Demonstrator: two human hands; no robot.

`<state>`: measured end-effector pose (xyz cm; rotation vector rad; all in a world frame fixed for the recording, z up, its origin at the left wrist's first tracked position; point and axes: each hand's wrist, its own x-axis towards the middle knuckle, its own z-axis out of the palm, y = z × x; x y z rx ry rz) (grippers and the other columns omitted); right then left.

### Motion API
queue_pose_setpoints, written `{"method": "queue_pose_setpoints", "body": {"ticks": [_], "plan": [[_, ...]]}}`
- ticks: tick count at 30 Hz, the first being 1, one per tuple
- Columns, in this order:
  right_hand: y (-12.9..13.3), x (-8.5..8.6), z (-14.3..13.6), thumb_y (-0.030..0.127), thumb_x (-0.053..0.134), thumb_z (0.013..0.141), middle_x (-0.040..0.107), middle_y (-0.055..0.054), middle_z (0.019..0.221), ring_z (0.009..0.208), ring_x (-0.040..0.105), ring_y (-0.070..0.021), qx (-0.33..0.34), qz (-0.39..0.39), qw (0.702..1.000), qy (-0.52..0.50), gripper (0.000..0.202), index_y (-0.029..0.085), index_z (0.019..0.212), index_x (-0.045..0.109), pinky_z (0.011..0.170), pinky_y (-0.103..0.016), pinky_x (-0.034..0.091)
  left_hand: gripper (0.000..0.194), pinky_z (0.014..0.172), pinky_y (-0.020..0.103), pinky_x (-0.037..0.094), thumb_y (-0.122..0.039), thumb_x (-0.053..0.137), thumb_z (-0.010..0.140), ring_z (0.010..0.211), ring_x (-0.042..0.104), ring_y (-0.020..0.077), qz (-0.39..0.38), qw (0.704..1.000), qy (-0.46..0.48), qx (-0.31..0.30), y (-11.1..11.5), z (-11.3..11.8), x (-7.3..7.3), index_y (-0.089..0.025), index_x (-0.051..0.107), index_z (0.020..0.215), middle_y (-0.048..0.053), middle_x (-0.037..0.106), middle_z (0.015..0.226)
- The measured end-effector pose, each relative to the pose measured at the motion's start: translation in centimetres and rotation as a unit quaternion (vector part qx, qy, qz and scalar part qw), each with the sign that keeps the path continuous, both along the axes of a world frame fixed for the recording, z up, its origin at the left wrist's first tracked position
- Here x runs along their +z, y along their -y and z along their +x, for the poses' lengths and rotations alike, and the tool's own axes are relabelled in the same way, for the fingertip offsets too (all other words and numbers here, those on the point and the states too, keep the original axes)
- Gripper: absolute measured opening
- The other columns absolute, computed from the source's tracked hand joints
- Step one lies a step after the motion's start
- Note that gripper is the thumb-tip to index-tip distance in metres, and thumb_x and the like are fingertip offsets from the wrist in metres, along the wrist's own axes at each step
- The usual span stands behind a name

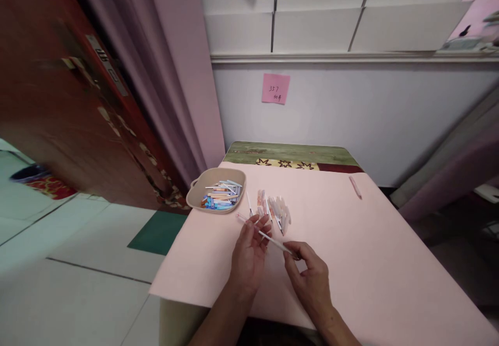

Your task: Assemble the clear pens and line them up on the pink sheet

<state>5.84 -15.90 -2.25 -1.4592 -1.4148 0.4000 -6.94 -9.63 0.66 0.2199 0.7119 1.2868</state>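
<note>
My left hand point(249, 255), palm up, has its thumb and fingers closed on a clear pinkish pen barrel point(242, 218). A thin white pen refill point(273, 240) runs in line with the barrel, slanting down to the right. My right hand point(307, 268) pinches the refill's near end between thumb and fingers. Whether the refill sits inside the barrel is too small to tell. Just beyond my hands lies a pile of pen parts point(277, 211), with whitish clear pieces, pinkish pieces and dark-tipped white sticks.
A beige basket point(192, 195) at the table's left edge holds many pens and sticks, blue, white and orange. One pinkish pen point(355, 187) lies far right on the pink-covered table point(374, 263). A wall with a pink note point(275, 89) stands behind; a reddish-brown door point(78, 102) is left.
</note>
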Motion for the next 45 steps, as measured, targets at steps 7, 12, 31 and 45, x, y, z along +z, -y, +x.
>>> {"method": "queue_pose_setpoints", "body": {"ticks": [7, 12, 31, 45], "plan": [[0.0, 0.6, -0.1, 0.021, 0.054, 0.083, 0.066, -0.002, 0.08, 0.067, 0.061, -0.0135, -0.004, 0.016, 1.0, 0.011, 0.015, 0.019, 0.094, 0.064, 0.052, -0.019, 0.047, 0.023, 0.088, 0.033, 0.05, -0.027, 0.062, 0.085, 0.094, 0.068, 0.0192, 0.02, 0.999, -0.029, -0.004, 0.4, -0.3, 0.4, -0.015, 0.062, 0.105, 0.014, 0.07, 0.109], [0.3, 1.2, -0.3, 0.02, 0.053, 0.083, 0.066, -0.002, 0.078, 0.066, 0.062, -0.0137, -0.007, 0.044, 0.998, 0.041, 0.014, 0.019, 0.091, 0.065, 0.059, -0.022, 0.05, 0.024, 0.088, 0.033, 0.05, -0.029, 0.065, 0.082, 0.096, 0.068, 0.0196, 0.03, 0.999, -0.042, 0.001, 0.7, -0.5, 0.7, -0.017, 0.061, 0.103, 0.012, 0.071, 0.108], [0.2, 1.6, -0.9, 0.026, 0.056, 0.087, 0.066, -0.003, 0.079, 0.07, 0.063, -0.0154, -0.031, 0.082, 0.996, 0.026, 0.01, 0.02, 0.092, 0.061, 0.065, -0.026, 0.053, 0.013, 0.076, 0.028, 0.055, -0.015, 0.071, 0.076, 0.08, 0.068, 0.0158, -0.041, 0.999, -0.007, -0.011, 1.9, 0.3, 0.6, -0.013, 0.065, 0.087, 0.011, 0.074, 0.095], [0.5, 1.3, -0.5, 0.038, 0.057, 0.087, 0.066, -0.001, 0.072, 0.058, 0.062, -0.0128, -0.007, -0.008, 1.0, 0.017, 0.03, 0.019, 0.11, 0.059, 0.056, -0.021, 0.049, 0.011, 0.061, 0.022, 0.054, -0.015, 0.07, 0.077, 0.071, 0.067, 0.0135, -0.059, 0.996, -0.066, -0.013, 2.0, 0.4, -0.1, -0.012, 0.069, 0.087, 0.008, 0.073, 0.088]]}}
